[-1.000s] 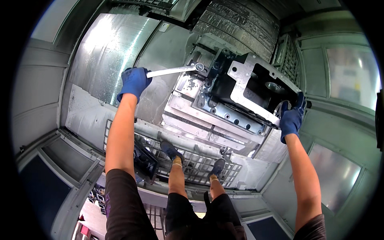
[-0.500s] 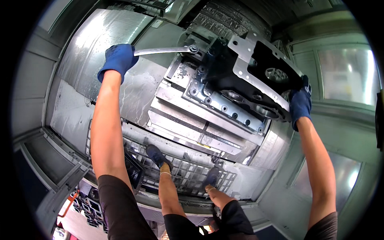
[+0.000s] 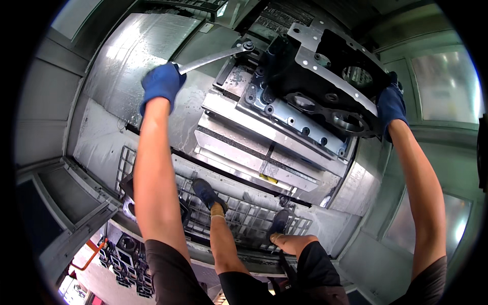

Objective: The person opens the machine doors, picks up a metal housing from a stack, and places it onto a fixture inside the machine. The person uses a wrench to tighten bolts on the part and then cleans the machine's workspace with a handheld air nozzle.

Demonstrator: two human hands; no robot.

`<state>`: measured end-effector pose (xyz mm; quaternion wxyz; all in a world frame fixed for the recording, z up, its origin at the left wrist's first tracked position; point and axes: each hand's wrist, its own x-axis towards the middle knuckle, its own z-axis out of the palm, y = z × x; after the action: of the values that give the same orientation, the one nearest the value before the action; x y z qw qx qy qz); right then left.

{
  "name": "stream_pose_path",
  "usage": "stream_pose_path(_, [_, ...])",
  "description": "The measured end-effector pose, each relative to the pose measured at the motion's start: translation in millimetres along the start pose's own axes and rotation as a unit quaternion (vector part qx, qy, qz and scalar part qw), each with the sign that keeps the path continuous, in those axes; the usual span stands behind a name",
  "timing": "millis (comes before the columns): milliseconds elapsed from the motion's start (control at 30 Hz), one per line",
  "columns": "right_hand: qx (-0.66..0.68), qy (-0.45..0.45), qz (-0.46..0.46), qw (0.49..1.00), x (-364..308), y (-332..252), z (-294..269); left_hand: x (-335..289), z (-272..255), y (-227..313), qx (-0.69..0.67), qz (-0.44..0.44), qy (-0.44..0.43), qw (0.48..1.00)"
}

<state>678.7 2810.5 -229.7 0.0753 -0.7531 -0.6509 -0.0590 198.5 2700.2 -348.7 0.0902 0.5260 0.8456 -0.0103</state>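
Metal sheeting (image 3: 134, 48) backs the left hand (image 3: 163, 87) gripping a wrench (image 3: 212, 59)

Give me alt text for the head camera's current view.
A person's blue-gloved left hand grips a silver wrench; the gloved right hand touches the right end of a large metal casting. Below, two dark shoes show against a grate.

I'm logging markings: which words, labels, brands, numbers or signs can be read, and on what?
No text can be read.
Pale patch on the grey panel: too small.
Yellow patch on the stepped metal base: too small, blurred.
Wrench and black casting: no legible marking.
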Motion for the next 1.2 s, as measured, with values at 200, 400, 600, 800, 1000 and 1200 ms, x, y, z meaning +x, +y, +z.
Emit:
stream_pose_path(200, [-0.025,-0.016,0.025,0.999,-19,-20,-17,-81,7,51,-0.048,-0.104,-0.01,0.993])
stream_pose_path(400, [-0.001,-0.029,0.043,0.999,-23,-31,-22,-132,30,123,-0.112,-0.203,-0.028,0.972])
stream_pose_path(600, [0.012,-0.023,0.041,0.999,-32,-38,-24,-155,52,249,-0.296,-0.332,-0.043,0.895])
stream_pose_path(800, [0.021,-0.025,0.041,0.999,-23,-27,-19,-162,39,232,-0.367,-0.297,-0.04,0.881])
stream_pose_path(1000, [0.019,0.01,0.021,1.0,-23,-27,-15,-164,68,228,-0.394,-0.304,0.012,0.868])
stream_pose_path(1200, [0.037,0.0,0.037,0.999,-21,-38,-20,-167,55,240,-0.45,-0.332,0.066,0.826])
